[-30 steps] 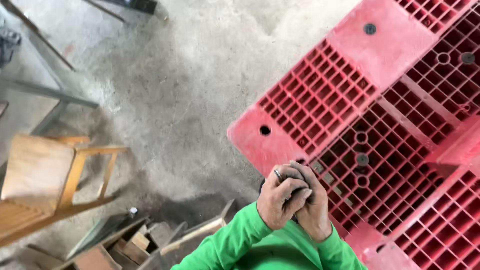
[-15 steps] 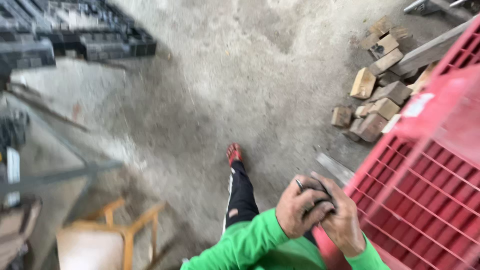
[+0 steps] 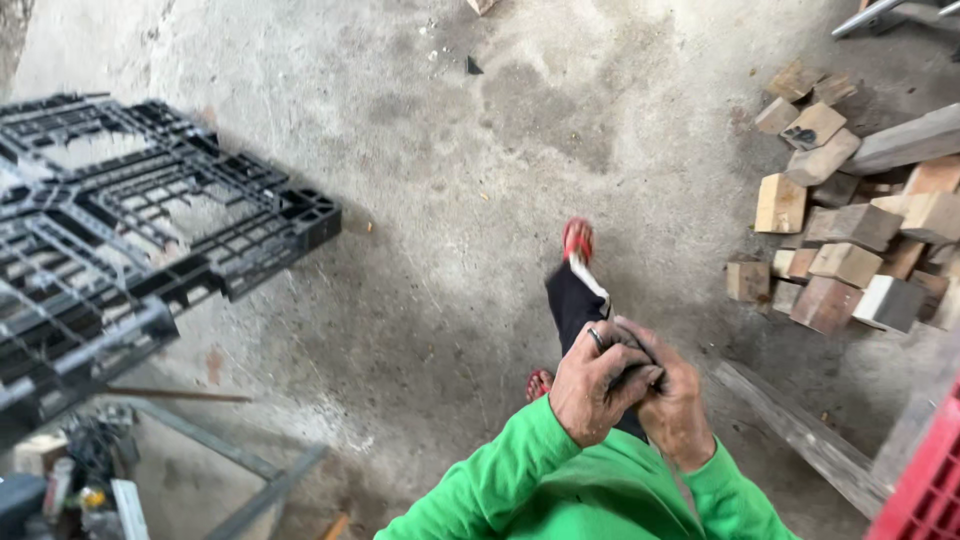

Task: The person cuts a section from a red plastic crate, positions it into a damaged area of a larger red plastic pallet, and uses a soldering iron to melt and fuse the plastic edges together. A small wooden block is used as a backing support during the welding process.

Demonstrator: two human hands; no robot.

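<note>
head view: left hand [image 3: 592,392] and right hand [image 3: 678,400] pressed together in front of the chest, green sleeves [image 3: 520,480] below them. both are curled tight around a small dark object [image 3: 632,362], mostly hidden between the palms, can't tell what it is. left fingers wrap over it from the left, a ring on one finger; right hand cups it from the right. just beyond the grip, a black trouser leg and red sandal [image 3: 577,240] on the concrete floor [image 3: 450,150]. far right of the hands, a pile of wood blocks [image 3: 840,240]; far left, a black plastic pallet [image 3: 130,250].
</note>
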